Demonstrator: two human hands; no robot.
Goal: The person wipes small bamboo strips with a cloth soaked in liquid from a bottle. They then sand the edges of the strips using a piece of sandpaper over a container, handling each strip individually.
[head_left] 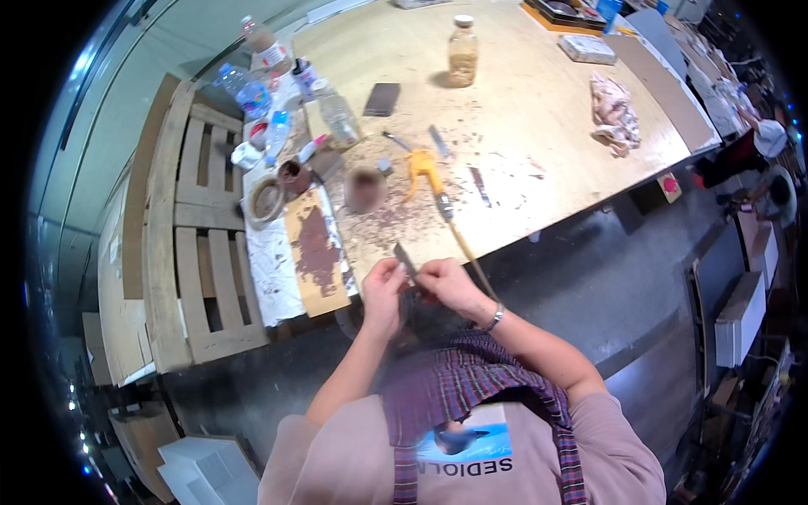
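Both of my hands meet just past the near table edge, around a thin, dark, flat blade-like strip [405, 257] whose tip points up and left. My left hand [382, 290] has its fingers pinched together at the strip's left side. From the right, my right hand [450, 284] is closed on its lower part, a metal-banded watch or bracelet on that wrist. The strip's lower end is hidden by fingers and blur. Beyond them lies a yellow air blow gun [423, 171] with its hose [464, 244] running toward my right forearm. A blurred round pot [365, 190] stands left of it.
Brown crumbs and scrapings lie scattered over the wooden table [522, 84]. At left are a board smeared with brown paste [316, 252], a tape roll [267, 202] and several plastic bottles [337, 114]. Farther back stand a capped jar [463, 52] and a crumpled cloth [614, 114].
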